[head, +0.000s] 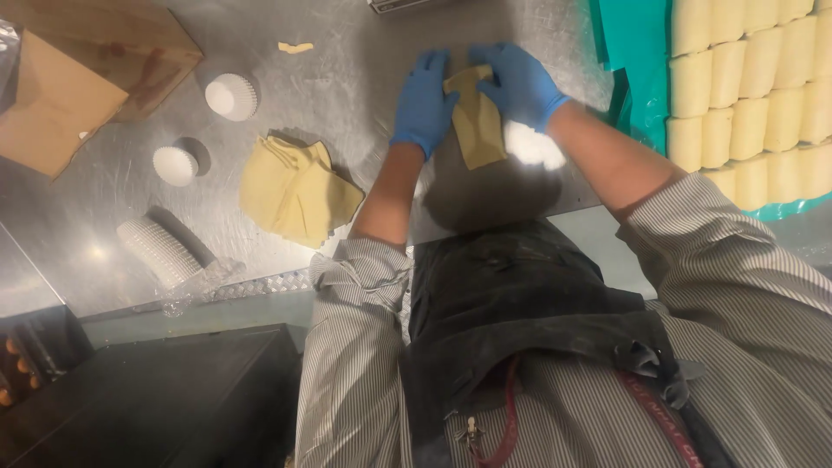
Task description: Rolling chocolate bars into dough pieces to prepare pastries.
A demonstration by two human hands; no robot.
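Both my hands wear blue gloves and work on one pale yellow dough sheet (479, 130) lying on the steel table (347, 78). My left hand (423, 104) rests flat along the sheet's left edge. My right hand (520, 82) curls over the sheet's far end, where the dough is folded over. A loose pile of the same dough sheets (295, 191) lies to the left of my left forearm.
Rows of rolled dough pieces (754, 95) fill a teal tray (637, 61) at the right. Two white paper baking cups (231, 95) (176, 165) and a lying stack of cups (160, 251) sit at the left. A cardboard box (69, 78) stands far left. A dough scrap (295, 48) lies beyond.
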